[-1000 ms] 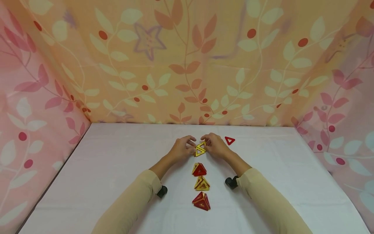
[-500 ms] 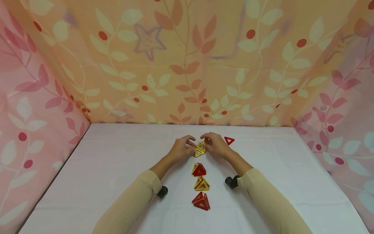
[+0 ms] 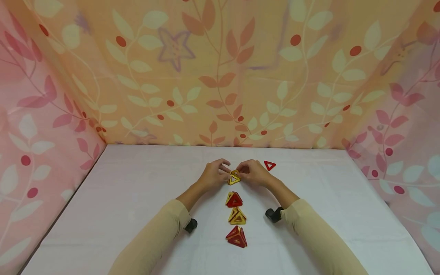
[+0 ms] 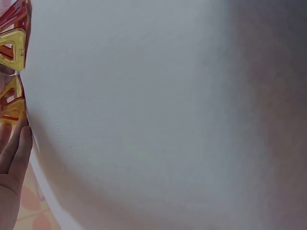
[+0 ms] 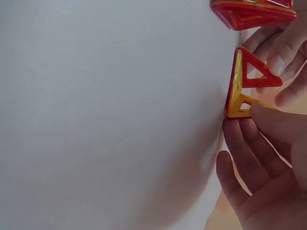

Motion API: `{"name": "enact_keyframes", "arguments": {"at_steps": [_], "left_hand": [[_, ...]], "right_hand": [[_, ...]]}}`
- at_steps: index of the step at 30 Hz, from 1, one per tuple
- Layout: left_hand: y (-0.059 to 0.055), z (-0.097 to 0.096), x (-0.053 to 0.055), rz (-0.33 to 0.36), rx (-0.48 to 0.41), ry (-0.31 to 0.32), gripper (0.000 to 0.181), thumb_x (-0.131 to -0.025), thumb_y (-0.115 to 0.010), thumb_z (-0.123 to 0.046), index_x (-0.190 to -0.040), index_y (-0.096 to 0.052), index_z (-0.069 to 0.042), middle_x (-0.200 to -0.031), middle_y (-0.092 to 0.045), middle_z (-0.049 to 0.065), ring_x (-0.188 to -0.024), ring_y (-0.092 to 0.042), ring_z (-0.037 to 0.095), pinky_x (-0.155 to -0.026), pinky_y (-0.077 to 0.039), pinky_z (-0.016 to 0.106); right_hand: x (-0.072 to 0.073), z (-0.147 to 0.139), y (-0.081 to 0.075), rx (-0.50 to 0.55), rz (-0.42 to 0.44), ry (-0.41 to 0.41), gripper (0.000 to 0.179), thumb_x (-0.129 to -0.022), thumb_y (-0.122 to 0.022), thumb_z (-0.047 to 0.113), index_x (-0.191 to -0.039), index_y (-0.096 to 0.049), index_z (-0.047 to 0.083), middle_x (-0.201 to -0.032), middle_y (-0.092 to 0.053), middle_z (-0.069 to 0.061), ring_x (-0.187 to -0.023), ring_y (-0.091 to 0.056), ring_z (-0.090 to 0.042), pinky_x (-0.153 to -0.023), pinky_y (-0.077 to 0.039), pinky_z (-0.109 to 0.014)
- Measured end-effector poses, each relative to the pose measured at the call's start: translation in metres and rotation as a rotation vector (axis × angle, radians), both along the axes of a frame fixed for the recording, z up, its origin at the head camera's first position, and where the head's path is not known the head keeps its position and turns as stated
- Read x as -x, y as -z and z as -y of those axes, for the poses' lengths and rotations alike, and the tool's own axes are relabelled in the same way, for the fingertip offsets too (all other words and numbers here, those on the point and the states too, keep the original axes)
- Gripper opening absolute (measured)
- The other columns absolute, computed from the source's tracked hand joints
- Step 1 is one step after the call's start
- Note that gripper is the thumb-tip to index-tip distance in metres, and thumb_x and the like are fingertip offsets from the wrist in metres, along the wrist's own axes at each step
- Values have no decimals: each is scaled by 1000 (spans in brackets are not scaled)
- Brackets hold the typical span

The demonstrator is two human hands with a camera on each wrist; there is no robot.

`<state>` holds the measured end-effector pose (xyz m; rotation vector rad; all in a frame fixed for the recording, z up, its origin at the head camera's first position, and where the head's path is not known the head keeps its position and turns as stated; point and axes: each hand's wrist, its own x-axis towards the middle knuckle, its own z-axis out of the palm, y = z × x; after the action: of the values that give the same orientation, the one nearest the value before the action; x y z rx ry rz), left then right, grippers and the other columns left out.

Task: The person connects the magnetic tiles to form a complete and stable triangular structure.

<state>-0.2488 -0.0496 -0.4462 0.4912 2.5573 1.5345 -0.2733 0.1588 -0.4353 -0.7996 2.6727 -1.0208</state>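
Note:
Between my hands, on the white tabletop, red and yellow triangular magnetic tiles [image 3: 234, 178] are joined in a partly raised shape. My right hand [image 3: 255, 173] pinches a yellow tile [image 5: 235, 103] at the far end, thumb on its face and fingers behind. At the other side, my left hand [image 3: 214, 175] holds the shape by a red tile [image 5: 265, 82], its thumb at that tile's corner. The left wrist view catches only part of the left hand [image 4: 12, 177] and yellow tile edges [image 4: 14, 108].
Toward me stand three small tile pyramids in a row: a red-and-yellow one [image 3: 234, 199], a yellow one [image 3: 237, 216] and a red one [image 3: 237, 236]. One loose red triangle [image 3: 269, 165] lies beyond my right hand. A floral curtain [image 3: 220, 95] encloses the white table [image 3: 137, 183].
My right hand has shifted slightly toward me and left, its fingers now covering more of the far yellow tile, which tilts up. The left hand stays in place.

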Motion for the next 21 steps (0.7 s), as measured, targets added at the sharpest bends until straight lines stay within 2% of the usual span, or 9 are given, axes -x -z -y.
{"name": "enact_keyframes", "arguments": {"at_steps": [9,21], "left_hand": [[0,0,0,-6,-4,6,39,-88,-71,2,-124,-58,4,-106,-71,15,-92,-72,24,-80,-58,33],[0,-2,-1,-15,-1,0,41,-86,-75,0,-124,-60,1,-102,-73,11,-89,-72,22,-76,-58,31]], "right_hand": [[-2,2,0,-23,-15,-9,14,-91,-70,5,-104,-74,2,-95,-74,-3,-86,-66,-14,-86,-55,-38],[-2,2,6,-16,2,-51,16,-91,-71,6,-106,-74,3,-96,-74,-2,-87,-66,-13,-85,-55,-34]]}}
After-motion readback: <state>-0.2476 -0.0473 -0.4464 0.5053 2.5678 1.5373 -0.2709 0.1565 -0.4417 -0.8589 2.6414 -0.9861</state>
